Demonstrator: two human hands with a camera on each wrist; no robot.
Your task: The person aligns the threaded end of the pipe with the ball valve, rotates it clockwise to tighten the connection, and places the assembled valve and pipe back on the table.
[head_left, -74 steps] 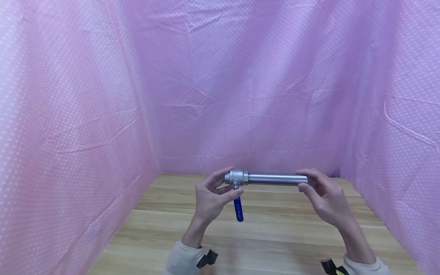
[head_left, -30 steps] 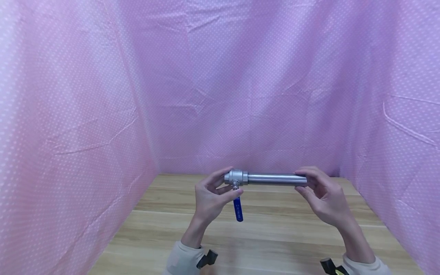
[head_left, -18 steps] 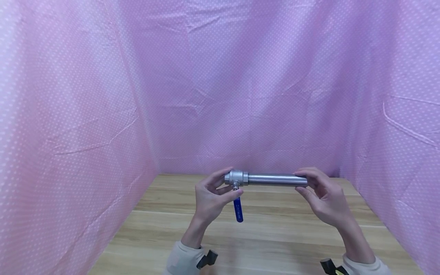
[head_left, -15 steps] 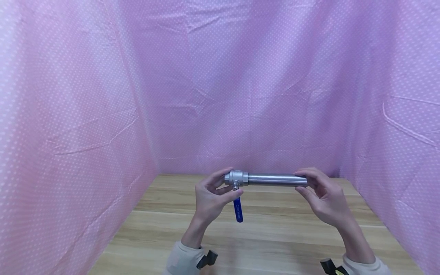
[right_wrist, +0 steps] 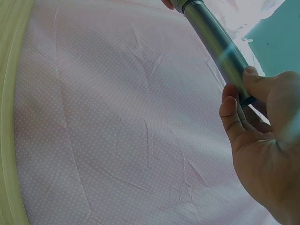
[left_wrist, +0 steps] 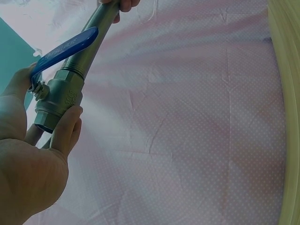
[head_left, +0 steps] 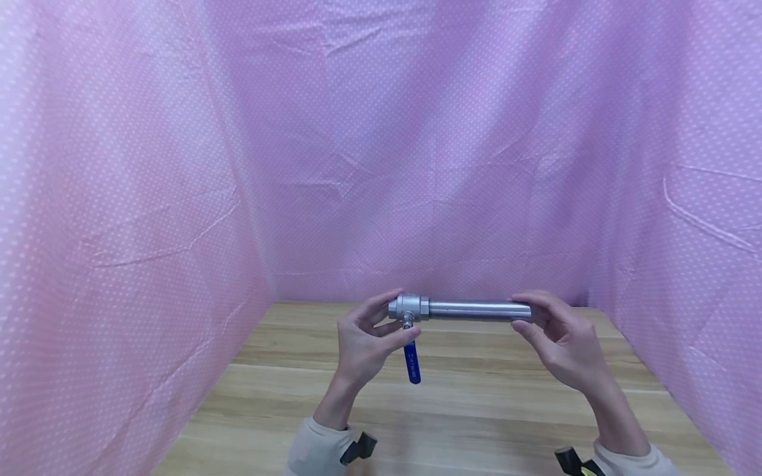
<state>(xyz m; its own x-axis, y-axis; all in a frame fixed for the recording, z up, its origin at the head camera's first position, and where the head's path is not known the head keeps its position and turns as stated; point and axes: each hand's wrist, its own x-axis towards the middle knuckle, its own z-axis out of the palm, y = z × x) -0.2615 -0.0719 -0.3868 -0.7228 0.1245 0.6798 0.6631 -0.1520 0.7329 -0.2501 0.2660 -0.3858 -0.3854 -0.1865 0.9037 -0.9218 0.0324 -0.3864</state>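
Observation:
A silver ball valve with a blue lever handle is held up by my left hand. In the left wrist view the fingers wrap the hex end of the valve body, and the thumb lies by the base of the lever. A straight steel pipe extends rightward from the valve, level in the head view. Some thread shows where pipe and valve meet. My right hand pinches the pipe's far end between thumb and fingers, as the right wrist view also shows.
Below the hands lies a wood-grain table. Pink dotted cloth hangs at the back and on both sides. Each wrist has a pale sleeve and a black camera mount.
The right thumb and fingers shift slightly on the pipe's end over these frames. The left hand and the valve stay almost in place.

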